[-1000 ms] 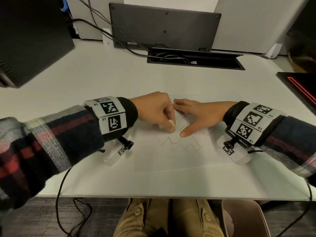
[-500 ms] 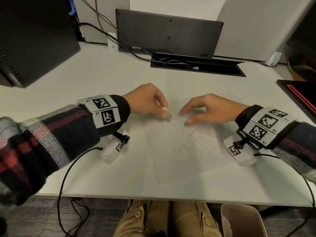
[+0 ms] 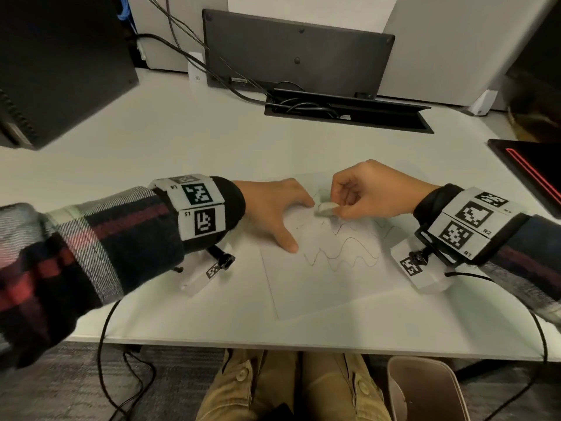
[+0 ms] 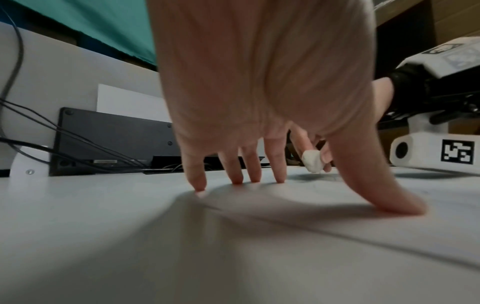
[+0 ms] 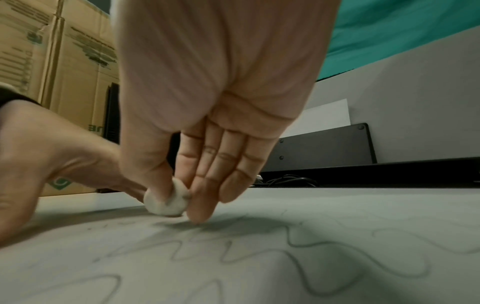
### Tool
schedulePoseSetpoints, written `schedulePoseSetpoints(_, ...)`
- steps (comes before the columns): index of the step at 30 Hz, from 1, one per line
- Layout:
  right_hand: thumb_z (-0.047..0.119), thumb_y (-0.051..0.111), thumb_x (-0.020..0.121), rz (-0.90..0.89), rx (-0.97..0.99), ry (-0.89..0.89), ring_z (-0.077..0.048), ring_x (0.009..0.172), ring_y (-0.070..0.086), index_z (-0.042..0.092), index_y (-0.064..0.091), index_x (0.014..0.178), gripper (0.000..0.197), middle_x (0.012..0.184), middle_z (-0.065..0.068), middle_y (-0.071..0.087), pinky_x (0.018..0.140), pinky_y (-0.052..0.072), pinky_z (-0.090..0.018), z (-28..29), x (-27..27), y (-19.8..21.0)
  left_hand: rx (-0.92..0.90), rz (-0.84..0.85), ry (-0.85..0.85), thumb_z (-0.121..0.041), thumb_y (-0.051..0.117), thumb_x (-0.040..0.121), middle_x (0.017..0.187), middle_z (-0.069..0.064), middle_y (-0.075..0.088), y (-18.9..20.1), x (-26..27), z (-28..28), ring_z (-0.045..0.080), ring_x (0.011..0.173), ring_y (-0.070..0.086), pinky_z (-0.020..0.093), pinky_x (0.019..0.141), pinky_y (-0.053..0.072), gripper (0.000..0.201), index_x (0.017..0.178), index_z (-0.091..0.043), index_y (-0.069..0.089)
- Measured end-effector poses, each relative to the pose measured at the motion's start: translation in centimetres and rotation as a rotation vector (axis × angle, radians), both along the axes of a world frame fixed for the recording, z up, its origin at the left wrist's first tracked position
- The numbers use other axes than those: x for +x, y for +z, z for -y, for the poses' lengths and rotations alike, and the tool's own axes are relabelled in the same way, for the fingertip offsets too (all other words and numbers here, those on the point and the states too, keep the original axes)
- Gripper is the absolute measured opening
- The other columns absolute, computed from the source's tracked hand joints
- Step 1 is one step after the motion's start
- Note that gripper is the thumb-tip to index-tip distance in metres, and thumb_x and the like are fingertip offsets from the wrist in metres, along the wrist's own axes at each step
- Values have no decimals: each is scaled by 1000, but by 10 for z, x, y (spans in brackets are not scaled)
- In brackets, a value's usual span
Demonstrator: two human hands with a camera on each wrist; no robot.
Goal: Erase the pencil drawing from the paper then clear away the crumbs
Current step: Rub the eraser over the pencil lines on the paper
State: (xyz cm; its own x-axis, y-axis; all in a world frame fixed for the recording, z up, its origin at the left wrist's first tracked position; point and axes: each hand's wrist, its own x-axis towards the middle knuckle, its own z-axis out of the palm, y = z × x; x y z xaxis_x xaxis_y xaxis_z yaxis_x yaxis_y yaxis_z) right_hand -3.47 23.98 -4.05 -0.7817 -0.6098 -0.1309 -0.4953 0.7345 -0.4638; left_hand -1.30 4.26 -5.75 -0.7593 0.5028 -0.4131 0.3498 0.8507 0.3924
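White desk (image 3: 182, 141), office corner: black monitor back (image 3: 297, 50) at the far edge, cable tray (image 3: 349, 112) with cords in front of it, dark computer case (image 3: 60, 62) far left, cut off by the frame.

Right hand (image 3: 376, 192) pinches a small white eraser (image 3: 324, 208) between thumb and forefinger, other fingers loosely extended beside it. From the right wrist view the eraser (image 5: 167, 198) sits at or just above the paper (image 5: 233, 267); contact itself is hard to confirm under the blur and shadow. The eraser's far side is hidden behind the thumb.

Left hand (image 3: 273, 211) lies spread, fingers straight, holding nothing. Its fingertips (image 4: 237, 179) and thumb press down at the sheet's left part; the left wrist view shows the paper edge (image 4: 337, 232) running under the thumb. The eraser (image 4: 313, 161) shows between the thumb and forefinger, beyond them.

Paper (image 3: 318, 287) lies slightly rotated on the desk, near the front edge. Pencil drawing (image 3: 343, 250): wavy lines, dark and clear in the middle and right of the sheet, faint and broken near the left hand. Upper lines are partly covered by the right hand. Crumbs too small to make out in any view.

Below the desk edge: tan trousers (image 3: 288, 390) and part of a pinkish bin (image 3: 425, 390), both cropped. Cardboard boxes (image 5: 52, 61) show behind the left hand in the right wrist view.
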Motion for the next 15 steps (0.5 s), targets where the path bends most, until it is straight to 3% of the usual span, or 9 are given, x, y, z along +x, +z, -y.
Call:
schedulePoseSetpoints(2, 34, 74, 73, 55, -2, -19, 0, 55, 56, 15, 68, 81, 22, 69, 0, 67, 58, 45, -10, -5, 2, 1, -86, 50, -41, -46, 72, 75, 154, -12, 3, -1, 0, -1, 9, 141, 12, 30, 115, 16, 97, 149, -31, 11)
schedulePoseSetpoints(4, 33, 75, 72, 92, -33, -32, 1, 56, 55, 18, 71, 86, 21, 71, -1, 67, 61, 46, -12, -8, 2, 3, -101, 67, -32, -51, 68, 76, 155, -16, -7, -3, -3, -1, 9, 143, 6, 33, 117, 13, 99, 149, -34, 3)
schedulePoseSetpoints(9, 31, 75, 74, 136, -62, -64, 2, 55, 54, 17, 69, 85, 18, 72, 5, 66, 58, 43, -9, -4, 4, 0, -148, 56, -17, -57, 63, 78, 154, -17, -12, -3, -5, -5, 13, 144, 6, 35, 116, 12, 98, 148, -37, -3)
schedulePoseSetpoints(15, 24, 74, 77, 198, -62, -30, -1, 56, 54, 15, 68, 86, 13, 72, 2, 64, 60, 44, -12, 7, 7, -4, -231, 45, -74, -70, 61, 67, 153, -14, -23, -6, -6, -6, 12, 144, -10, 41, 116, -6, 113, 145, -41, -15)
